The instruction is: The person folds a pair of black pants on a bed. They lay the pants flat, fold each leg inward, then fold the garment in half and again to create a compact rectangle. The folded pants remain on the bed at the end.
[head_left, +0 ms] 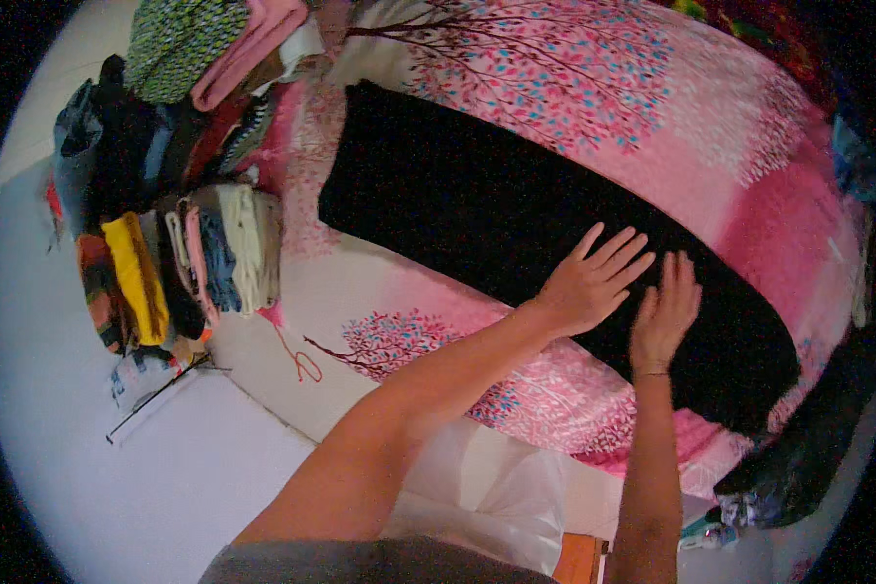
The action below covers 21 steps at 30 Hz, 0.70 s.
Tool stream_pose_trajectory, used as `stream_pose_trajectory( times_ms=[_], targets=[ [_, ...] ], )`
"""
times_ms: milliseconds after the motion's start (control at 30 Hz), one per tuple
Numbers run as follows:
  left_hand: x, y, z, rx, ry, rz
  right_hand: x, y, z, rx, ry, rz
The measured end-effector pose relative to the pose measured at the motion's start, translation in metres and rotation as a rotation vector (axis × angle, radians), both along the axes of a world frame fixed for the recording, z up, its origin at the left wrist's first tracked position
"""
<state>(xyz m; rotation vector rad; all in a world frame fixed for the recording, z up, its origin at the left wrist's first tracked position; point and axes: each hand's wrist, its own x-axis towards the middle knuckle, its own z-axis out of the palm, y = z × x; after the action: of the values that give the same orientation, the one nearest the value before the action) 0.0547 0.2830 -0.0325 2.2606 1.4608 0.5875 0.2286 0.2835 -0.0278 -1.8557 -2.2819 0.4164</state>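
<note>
Head view checked from my remote station. A long piece of black cloth (496, 209) lies spread on a pink and white bedspread (740, 209) with a printed tree pattern. It runs slantwise from the upper middle down to the lower right; I cannot make out seams or the kind of garment.

Left hand (594, 287): palm down over the near edge of the cloth, fingers spread and straight, nothing gripped. Right hand (667, 307): just beside it, nearer the cloth's lower right end, fingers extended and close together, slightly blurred, likewise free of any grip. I cannot tell how hard either presses, or whether the right palm fully touches. I note a thin band (655, 374) on the right wrist.

Off to the left I log a row of folded clothes (248, 248), a yellow folded piece (136, 277) among them. Beyond these sits a green patterned cloth (180, 49), beside a pink cloth (248, 54). An orange cord (307, 368) lies looped near the row. Below the left forearm I record a sheet of see-through plastic (492, 477).
</note>
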Motion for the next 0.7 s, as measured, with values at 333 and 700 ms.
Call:
stream_pose_trajectory(
  times_ms=[333, 700],
  targets=[
    [-0.198, 0.032, -0.008, -0.148, 0.455, 0.231, 0.049, 0.003, -0.052, 0.116, -0.027, 0.077],
    [-0.300, 0.048, -0.045, 0.013, 0.577, 0.517, 0.057, 0.001, -0.060, 0.110, -0.030, 0.056]
  ],
)
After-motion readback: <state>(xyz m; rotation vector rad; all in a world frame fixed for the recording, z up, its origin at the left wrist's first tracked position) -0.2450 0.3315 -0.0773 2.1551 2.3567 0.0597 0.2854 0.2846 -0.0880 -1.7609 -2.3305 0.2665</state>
